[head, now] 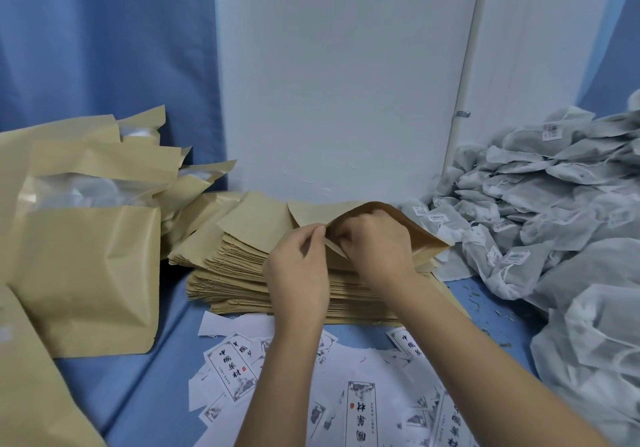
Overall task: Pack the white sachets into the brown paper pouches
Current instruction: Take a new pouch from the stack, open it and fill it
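At frame centre, the left hand (pixel 298 273) and right hand (pixel 377 249) both pinch the brown paper pouch (pixel 420 235) (just over the flat stack (pixel 235 273)); white sachets (pixel 554 197) lie heaped at right.

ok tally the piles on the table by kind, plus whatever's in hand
pouch stack: 1
filled pouches, one overlapping group: 1
sachet heap: 1
labels, one scatter: 1
pouch, pinched by left hand and right hand: 1
total: 5
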Available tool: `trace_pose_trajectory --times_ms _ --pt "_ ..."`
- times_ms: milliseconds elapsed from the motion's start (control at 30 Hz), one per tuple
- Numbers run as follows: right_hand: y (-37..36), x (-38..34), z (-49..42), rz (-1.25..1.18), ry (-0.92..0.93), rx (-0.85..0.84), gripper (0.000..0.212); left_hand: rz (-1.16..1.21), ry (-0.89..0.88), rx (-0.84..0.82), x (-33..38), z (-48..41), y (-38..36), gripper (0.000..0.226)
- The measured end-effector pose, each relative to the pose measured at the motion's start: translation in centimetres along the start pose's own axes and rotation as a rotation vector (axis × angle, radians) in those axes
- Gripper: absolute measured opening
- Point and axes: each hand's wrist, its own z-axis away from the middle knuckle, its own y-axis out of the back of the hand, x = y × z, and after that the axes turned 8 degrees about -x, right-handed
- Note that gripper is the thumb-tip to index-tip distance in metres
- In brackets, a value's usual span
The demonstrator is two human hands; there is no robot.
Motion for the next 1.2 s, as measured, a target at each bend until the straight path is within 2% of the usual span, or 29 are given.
trace_pose_trajectory --times_ms 67,167,267,400,433,500,567,633,700,733,833,867,900,967,1067,1133,1200 --pt "-0.1 -0.1 -0.6 -0.017 -0.062 -0.062 0.023 0.000 -0.004 0.003 -0.1 0.0 -0.1 0.015" --pt "-0.4 -0.1 -1.3 -0.233 -0.124 -0.151 0.021 0.000 -0.014 0.002 -0.1 0.0 -0.1 0.014" --pt "-0.5 0.2 -1.3 -0.423 -0.112 -0.203 0.024 -0.010 -0.007 0.011 -0.3 0.0 -0.1 0.014" --pt "-0.2 0.5 -1.1 -0.686 -0.048 -0.385 0.035 0.029 0.022 0.014 -0.2 -0.1 0.0 0.014" --pt "-0.3 0.6 -1.0 -0.711 -0.035 -0.373 0.037 0.027 0.026 0.013 -0.2 -0.1 0.1 0.014" --pt "-0.8 0.5 -0.3 -0.762 -0.060 -0.190 0.035 0.035 0.029 0.009 -0.1 -0.1 0.1 0.014" --pt "-1.0 0.1 1.1 -0.809 -0.101 0.132 0.032 0.036 0.028 0.003 -0.1 -0.1 0.1 0.014" --pt "-1.2 -0.4 2.9 -0.835 -0.008 0.364 0.026 0.005 0.026 -0.003 -0.2 -0.2 0.2 0.014" --pt "-1.8 -0.7 4.5 -0.809 0.144 0.382 0.023 -0.016 0.025 -0.004 -0.3 -0.2 0.2 0.015" --pt "-2.3 -1.0 5.1 -0.822 0.175 0.288 0.024 -0.009 0.030 -0.004 -0.3 -0.3 0.2 0.015" --pt "-2.7 -2.5 5.8 -1.131 -0.011 -0.175 0.030 0.028 0.050 -0.021 -0.2 -0.3 0.2 0.013" --pt "-2.7 -2.9 5.6 -1.278 -0.121 -0.248 0.036 0.041 0.054 -0.033 -0.2 -0.2 0.1 0.011" --pt "-2.7 -3.4 5.2 -1.399 -0.232 -0.251 0.041 0.052 0.054 -0.047 -0.2 -0.2 0.1 0.011" --pt "-2.1 -4.0 4.4 -1.594 -0.443 -0.152 0.047 0.041 0.038 -0.070 -0.2 0.1 0.0 0.026" --pt "-1.4 -4.6 3.7 -1.686 -0.623 -0.095 0.040 0.020 0.039 -0.098 -0.3 0.3 0.0 0.044" --pt "-1.2 -4.9 3.7 -1.738 -0.725 -0.071 0.034 -0.023 0.032 -0.098 -0.4 0.3 0.0 0.045" --pt "-1.1 -4.8 3.7 -1.809 -0.792 -0.033 0.030 -0.118 0.014 -0.050 -0.2 0.2 0.1 0.032"
